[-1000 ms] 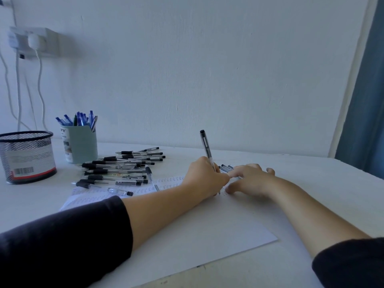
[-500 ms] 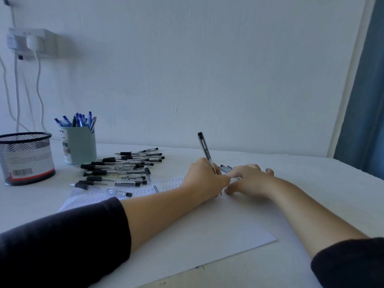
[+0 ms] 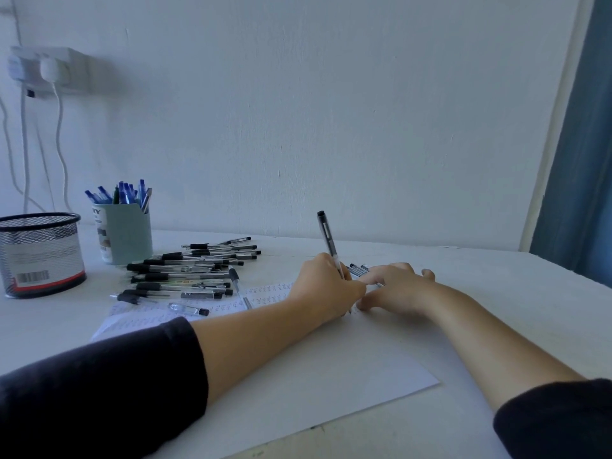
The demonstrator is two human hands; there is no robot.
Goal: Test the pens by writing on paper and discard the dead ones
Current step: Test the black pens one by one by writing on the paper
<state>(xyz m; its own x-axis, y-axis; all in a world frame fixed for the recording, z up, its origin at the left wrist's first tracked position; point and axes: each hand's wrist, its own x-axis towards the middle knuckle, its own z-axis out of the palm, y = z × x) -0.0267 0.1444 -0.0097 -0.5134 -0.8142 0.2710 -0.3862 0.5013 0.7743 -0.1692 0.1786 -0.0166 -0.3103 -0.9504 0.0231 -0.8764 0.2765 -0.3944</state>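
While hands write, blue pens (image 3: 127, 191) fill the cup (image 3: 126, 235).

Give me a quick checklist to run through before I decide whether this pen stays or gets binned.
1. Pen gripped for writing: ok, the left hand holds it upright.
2. Tip on the paper: cannot tell, the hand hides it.
3. Paper held steady: ok, the right hand rests flat on it.
4. Fresh ink mark from this pen: cannot tell; only older written rows show near the pile of pens.
5. Room left to write: ok, the near part of the sheet is blank.
6. Mesh bin within view for a dead pen: ok, at the far left; whether it is the discard spot, cannot tell.
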